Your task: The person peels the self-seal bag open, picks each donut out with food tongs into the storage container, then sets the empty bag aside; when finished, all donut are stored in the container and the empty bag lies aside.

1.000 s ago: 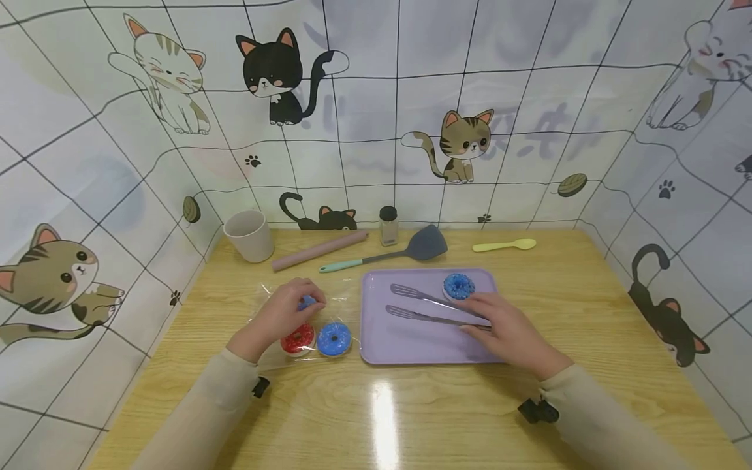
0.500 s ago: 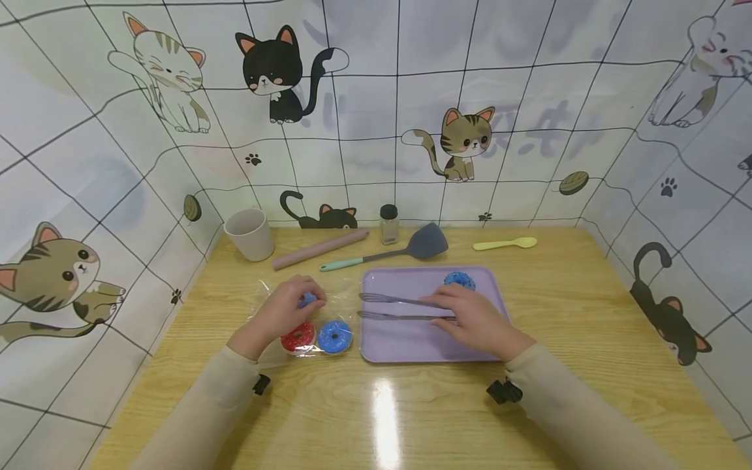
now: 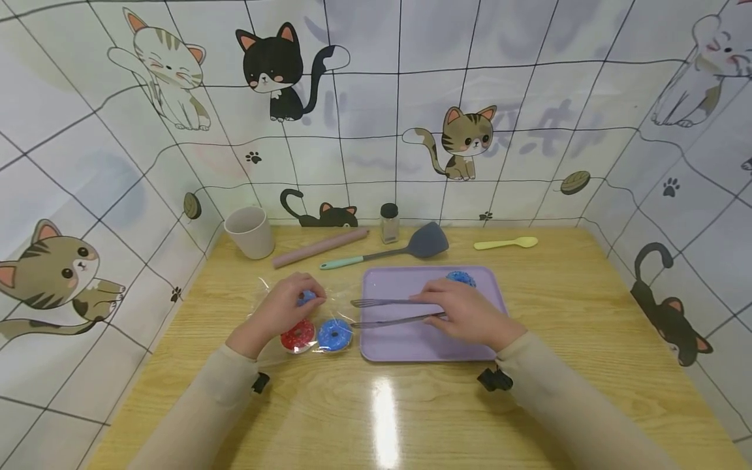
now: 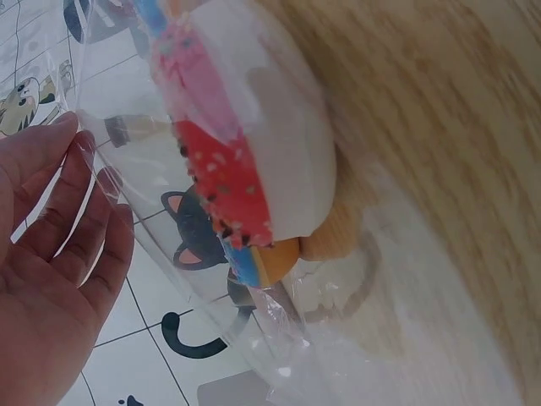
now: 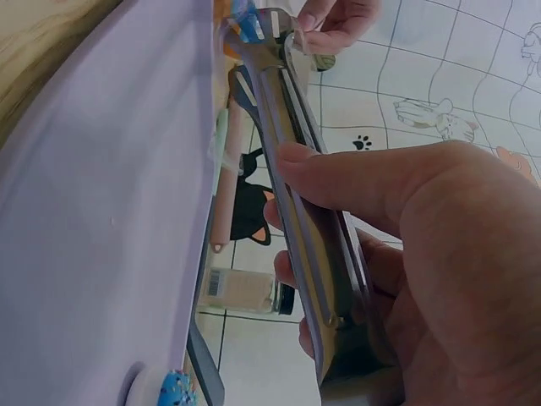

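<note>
Right now my right hand has its thumb and fingers curled round the handle end of the metal tongs, and the two blades stand a little apart, their tips just past the left rim of the lilac tray and almost touching the blue-iced doughnut. My left hand rests on the clear plastic bag; its fingers bend over a third doughnut with blue icing at the far side, but I cannot tell whether they pinch it or only steady the film. Beside the blue one, to the left, lies the red-iced doughnut.

To do this cleanly, I judge the blades should go either side of the blue doughnut at its widest part and close gently, while the left hand keeps the bag flat so the film does not lift with it.

On the tray's far edge sits one more blue doughnut. Further off lie a grey spatula, a pink rolling pin, a small spice jar, a beige cup and a yellow spoon.

Only the right wrist view shows the thumb pressed along the upper blade; only the left wrist view shows the film between fingers and doughnuts, fingers there nearly straight
</note>
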`<state>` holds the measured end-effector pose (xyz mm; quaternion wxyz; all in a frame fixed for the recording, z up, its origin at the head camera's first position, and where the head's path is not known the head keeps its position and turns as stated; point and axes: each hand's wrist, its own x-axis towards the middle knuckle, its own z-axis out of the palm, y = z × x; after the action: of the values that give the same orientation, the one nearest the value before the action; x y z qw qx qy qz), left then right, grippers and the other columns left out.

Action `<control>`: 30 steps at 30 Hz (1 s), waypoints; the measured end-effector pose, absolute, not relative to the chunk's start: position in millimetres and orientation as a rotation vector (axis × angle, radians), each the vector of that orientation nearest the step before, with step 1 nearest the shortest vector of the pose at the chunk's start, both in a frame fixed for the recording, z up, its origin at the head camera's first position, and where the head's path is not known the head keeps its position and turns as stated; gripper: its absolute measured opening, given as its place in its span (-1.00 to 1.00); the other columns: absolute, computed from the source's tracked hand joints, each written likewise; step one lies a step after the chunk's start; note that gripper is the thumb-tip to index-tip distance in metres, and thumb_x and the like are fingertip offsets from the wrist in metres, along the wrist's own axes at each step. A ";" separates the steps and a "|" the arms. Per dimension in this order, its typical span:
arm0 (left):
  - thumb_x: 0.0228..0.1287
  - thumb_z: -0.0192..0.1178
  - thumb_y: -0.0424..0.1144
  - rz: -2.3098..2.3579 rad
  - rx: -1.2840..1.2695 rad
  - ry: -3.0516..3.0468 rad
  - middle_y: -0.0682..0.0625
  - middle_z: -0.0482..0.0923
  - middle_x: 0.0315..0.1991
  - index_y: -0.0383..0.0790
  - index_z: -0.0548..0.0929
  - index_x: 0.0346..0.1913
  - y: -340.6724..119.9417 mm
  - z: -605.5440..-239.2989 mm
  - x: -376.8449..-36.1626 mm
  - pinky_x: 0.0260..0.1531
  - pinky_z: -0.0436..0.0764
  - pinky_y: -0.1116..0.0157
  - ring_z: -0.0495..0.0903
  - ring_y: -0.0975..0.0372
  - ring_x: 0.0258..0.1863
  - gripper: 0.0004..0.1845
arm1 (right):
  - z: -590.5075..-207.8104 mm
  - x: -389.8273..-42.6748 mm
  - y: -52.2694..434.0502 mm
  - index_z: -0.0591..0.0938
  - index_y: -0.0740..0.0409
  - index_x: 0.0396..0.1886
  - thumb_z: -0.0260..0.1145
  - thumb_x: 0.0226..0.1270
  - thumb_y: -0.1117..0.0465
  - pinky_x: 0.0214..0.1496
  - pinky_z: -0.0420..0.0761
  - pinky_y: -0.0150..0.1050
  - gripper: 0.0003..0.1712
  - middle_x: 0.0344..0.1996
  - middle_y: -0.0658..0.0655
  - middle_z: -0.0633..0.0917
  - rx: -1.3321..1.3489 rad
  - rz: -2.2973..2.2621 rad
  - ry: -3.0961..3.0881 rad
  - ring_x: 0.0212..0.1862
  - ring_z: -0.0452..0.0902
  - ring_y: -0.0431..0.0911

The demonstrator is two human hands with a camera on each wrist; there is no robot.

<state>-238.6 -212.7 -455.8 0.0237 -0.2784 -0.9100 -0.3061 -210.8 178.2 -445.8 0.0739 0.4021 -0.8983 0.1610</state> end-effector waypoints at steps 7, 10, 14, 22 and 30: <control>0.38 0.36 -0.31 -0.955 -0.865 -2.800 0.08 0.68 -0.19 -0.03 0.75 -0.23 -213.9 -456.6 -238.9 -0.02 0.66 0.03 0.66 -0.02 -0.07 -0.93 | -440.2 -212.5 170.9 0.70 0.05 0.24 0.51 0.30 0.15 0.08 0.65 -0.07 -0.49 -0.04 0.05 0.71 1.273 0.514 -2.720 -0.01 0.60 -0.11; 0.40 0.35 -0.27 -0.935 -0.864 -2.800 0.09 0.69 -0.19 -0.04 0.75 -0.22 -214.2 -456.8 -239.0 -0.05 0.66 0.06 0.66 0.01 -0.07 -0.96 | -439.5 -214.0 169.6 0.69 0.05 0.26 0.51 0.31 0.14 0.10 0.65 -0.06 -0.48 -0.02 0.05 0.70 1.286 0.528 -2.750 0.01 0.59 -0.11; 0.41 0.35 -0.27 -0.952 -0.890 -2.793 0.09 0.69 -0.18 -0.05 0.75 -0.22 -213.7 -456.6 -237.7 -0.08 0.67 0.02 0.66 0.01 -0.10 -0.97 | -439.3 -216.9 167.3 0.68 0.05 0.28 0.51 0.30 0.15 0.14 0.64 -0.04 -0.47 0.00 0.04 0.70 1.319 0.558 -2.781 0.05 0.59 -0.10; 0.41 0.35 -0.24 -0.966 -0.917 -2.781 0.09 0.68 -0.20 -0.07 0.74 -0.24 -212.2 -457.4 -236.6 -0.10 0.66 -0.04 0.65 0.03 -0.13 -0.97 | -439.1 -221.9 161.2 0.66 0.06 0.30 0.51 0.30 0.17 0.13 0.62 -0.06 -0.45 0.01 0.06 0.69 1.387 0.674 -2.822 0.06 0.55 -0.10; 0.39 0.36 -0.27 -1.013 -0.936 -2.780 0.11 0.66 -0.21 -0.09 0.73 -0.26 -211.3 -459.6 -235.3 -0.04 0.67 0.01 0.66 0.06 -0.11 -0.96 | -451.5 -225.9 151.1 0.66 0.04 0.30 0.51 0.31 0.16 0.20 0.62 -0.07 -0.45 0.03 0.02 0.69 1.418 0.737 -2.839 0.12 0.56 -0.11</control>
<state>-235.3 -211.3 -459.6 0.0190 -0.3016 -0.8956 -0.3264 -225.9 151.1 -451.5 -0.0582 0.4345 -0.8700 0.2259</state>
